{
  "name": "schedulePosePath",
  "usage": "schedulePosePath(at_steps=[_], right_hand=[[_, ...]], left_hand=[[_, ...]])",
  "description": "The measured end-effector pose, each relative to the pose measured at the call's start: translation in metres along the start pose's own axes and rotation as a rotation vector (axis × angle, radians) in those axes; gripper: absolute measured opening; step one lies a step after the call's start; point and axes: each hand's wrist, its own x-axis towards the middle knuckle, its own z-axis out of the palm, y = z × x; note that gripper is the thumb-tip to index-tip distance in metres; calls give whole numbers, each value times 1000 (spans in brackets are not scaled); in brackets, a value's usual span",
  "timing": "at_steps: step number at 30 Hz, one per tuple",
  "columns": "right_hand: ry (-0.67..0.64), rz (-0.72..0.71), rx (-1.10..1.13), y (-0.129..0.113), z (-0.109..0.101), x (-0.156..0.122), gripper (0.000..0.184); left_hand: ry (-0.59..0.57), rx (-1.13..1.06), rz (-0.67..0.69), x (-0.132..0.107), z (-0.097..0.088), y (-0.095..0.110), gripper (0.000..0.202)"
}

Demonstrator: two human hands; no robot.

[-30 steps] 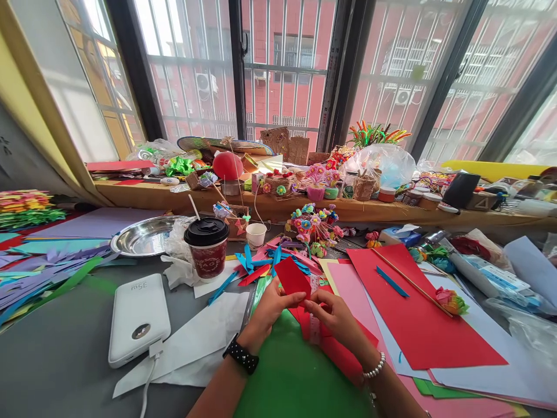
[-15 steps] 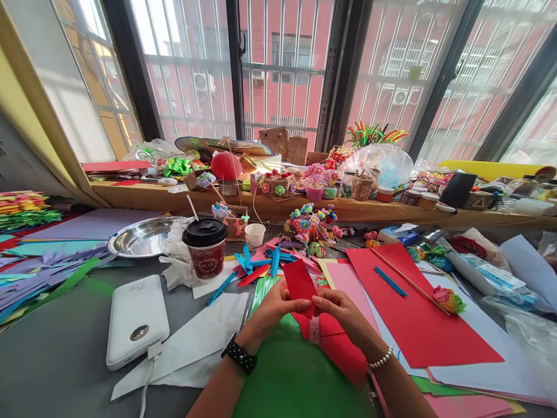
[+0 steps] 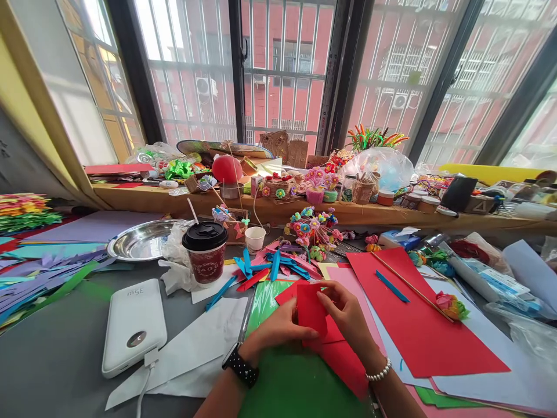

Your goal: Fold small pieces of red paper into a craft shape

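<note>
Left hand [image 3: 281, 326]: clamped on lower left side of small red paper [image 3: 311, 307], thumb across front
Right hand [image 3: 343, 307]: pinched on its upper right corner
Green mat [image 3: 296, 386]: beneath both hands and paper, partly covered by red sheets [image 3: 346, 366]
Blue strips [image 3: 275, 265]: piled just beyond
Lidded cup [image 3: 204, 258]: standing farther left

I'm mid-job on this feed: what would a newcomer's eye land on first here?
Probably the small red paper held in both hands, left and right, above the green surface at front centre. Next, likely the large red sheet to the right, with a thin stick lying across it. Behind, the round red object stands out on the window ledge.
</note>
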Motion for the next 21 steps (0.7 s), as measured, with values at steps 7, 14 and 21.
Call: schedulePosePath(at_steps=[7, 14, 21], right_hand=[[-29, 3, -61, -4, 4, -3, 26], [113, -88, -239, 3, 11, -6, 20], [140, -404, -485, 13, 12, -9, 21]], left_hand=[[281, -48, 50, 6, 3, 3, 33], [375, -11, 95, 5, 6, 2, 30], [464, 96, 128, 3, 8, 5, 33]])
